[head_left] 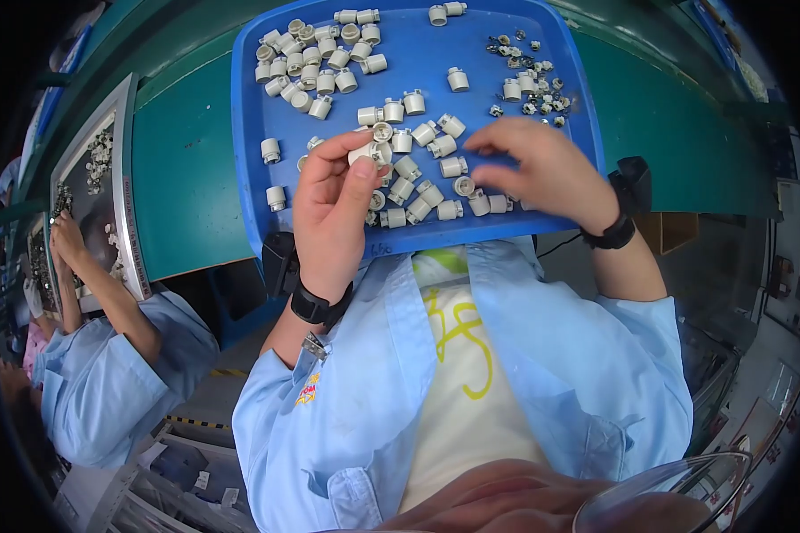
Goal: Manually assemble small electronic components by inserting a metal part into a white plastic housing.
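Observation:
A blue tray point(418, 62) lies before me with many white, cylinder-shaped lamp sockets in it. Thumb and fingers of my left hand point(333, 209) pinch a white lamp socket point(362, 153) above the near part of the tray. More sockets point(402, 140) lie just behind and beside that hand. My right hand point(542, 164) hovers over the tray's right side, slightly blurred, its fingers apart and nothing visible between them. Below its fingers lie several sockets point(479, 204). Small white-and-metal parts point(547, 102) are scattered in the far right of the tray.
A dense group of sockets point(311, 58) fills the tray's far left. The tray rests on a green table point(182, 178). To my left, a co-worker in a blue jacket point(120, 382) handles small parts over a light-framed tray point(129, 204). A brown box point(671, 233) sits right of my arm.

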The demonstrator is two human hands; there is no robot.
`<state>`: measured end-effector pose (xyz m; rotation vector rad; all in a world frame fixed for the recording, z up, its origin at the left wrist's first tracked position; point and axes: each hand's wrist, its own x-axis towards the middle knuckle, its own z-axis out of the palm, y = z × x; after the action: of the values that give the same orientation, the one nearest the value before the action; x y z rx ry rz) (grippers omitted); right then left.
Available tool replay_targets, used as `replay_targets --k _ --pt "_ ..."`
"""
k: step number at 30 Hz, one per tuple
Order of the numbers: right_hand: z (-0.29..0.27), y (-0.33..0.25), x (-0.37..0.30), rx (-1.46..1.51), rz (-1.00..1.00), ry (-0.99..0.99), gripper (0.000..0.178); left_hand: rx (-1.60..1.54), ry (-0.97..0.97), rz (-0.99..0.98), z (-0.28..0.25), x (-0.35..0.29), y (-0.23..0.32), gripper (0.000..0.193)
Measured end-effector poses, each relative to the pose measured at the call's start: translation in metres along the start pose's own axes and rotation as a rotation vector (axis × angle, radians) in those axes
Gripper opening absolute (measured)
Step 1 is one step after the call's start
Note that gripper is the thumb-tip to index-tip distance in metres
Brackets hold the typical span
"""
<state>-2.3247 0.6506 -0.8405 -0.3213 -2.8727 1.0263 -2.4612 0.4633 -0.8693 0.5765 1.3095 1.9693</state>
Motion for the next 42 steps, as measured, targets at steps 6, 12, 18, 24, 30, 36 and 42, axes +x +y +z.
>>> replay_targets --k 6,12,18,24,30,36,42 --pt "-0.006 0.03 0.023 -0.519 -0.024 0.194 0.02 0.137 -0.056 -0.016 -0.004 0.0 0.0 0.025" --pt "-0.021 0.018 0.018 0.089 0.231 0.061 0.017 0.074 -0.074 -0.073 0.004 0.002 0.001 0.025" --pt "-0.027 0.004 -0.018 0.771 0.072 0.15 0.019 0.088 -0.163 -0.026 0.024 -0.001 0.003 0.025" --pt "-0.023 -0.003 -0.039 1.167 0.067 0.207 0.023 0.007 -0.293 -0.186 0.052 -0.003 0.01 0.022" --pt "-0.016 0.002 -0.049 1.124 -0.007 0.257 0.024 -0.031 -0.307 -0.247 0.071 -0.005 0.007 0.022" --pt "-0.007 -0.006 -0.057 0.849 -0.188 0.384 0.024 -0.031 -0.361 -0.278 0.082 -0.01 0.0 0.022" --pt "-0.008 -0.004 -0.059 0.5 -0.31 0.382 0.024 -0.064 -0.329 -0.25 0.089 -0.016 -0.002 0.02"
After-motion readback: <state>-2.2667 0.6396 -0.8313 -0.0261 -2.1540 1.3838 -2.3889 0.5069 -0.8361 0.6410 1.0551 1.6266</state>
